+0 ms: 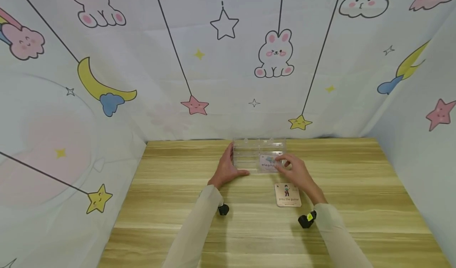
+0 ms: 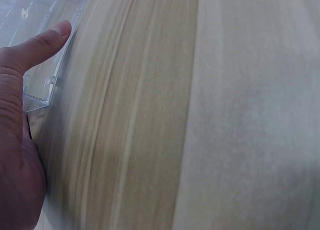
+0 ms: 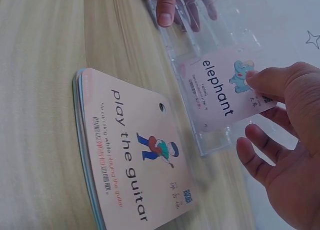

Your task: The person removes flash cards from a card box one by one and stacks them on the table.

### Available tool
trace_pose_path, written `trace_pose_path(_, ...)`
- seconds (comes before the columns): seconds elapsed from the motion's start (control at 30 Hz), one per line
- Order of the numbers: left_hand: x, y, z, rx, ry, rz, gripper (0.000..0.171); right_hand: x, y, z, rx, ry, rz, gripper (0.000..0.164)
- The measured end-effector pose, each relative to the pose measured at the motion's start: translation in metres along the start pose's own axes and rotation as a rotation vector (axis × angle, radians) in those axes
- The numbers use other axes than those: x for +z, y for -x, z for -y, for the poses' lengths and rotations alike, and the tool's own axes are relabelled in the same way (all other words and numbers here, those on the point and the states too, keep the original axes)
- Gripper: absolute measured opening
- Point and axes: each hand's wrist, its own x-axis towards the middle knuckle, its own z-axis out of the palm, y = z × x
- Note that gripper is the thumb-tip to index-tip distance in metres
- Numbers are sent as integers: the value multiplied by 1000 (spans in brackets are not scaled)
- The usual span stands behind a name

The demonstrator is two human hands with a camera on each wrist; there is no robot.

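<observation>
A clear plastic organizer box with several compartments stands near the table's back edge. My left hand grips its left side, the thumb lying along the front edge in the left wrist view. With thumb and fingers, my right hand pinches the edge of a flashcard that reads "elephant" and shows a blue elephant. That card lies at the right front part of the box; whether it rests fully inside a compartment I cannot tell. Close in front of the box is a stack of flashcards, its top one reading "play the guitar".
The wood-grain table carries the box and the cards. Behind it and along the sides hangs a white cloth printed with stars, rabbits and clouds. Black wrist cameras sit below both hands.
</observation>
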Motion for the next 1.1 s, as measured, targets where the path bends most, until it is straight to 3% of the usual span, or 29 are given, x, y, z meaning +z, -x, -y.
trace_pose_path(0.3,0,-1,1,13,37,0,138,-5,-3,9,-6,16,-21,25)
trace_pose_path(0.6,0,1,0,-7,11,9,137,-13,-3,18,-23,18,-35,34)
trace_pose_path(1.1,0,0,1,-3,15,12,136,-29,14,21,20,-34,-48,39)
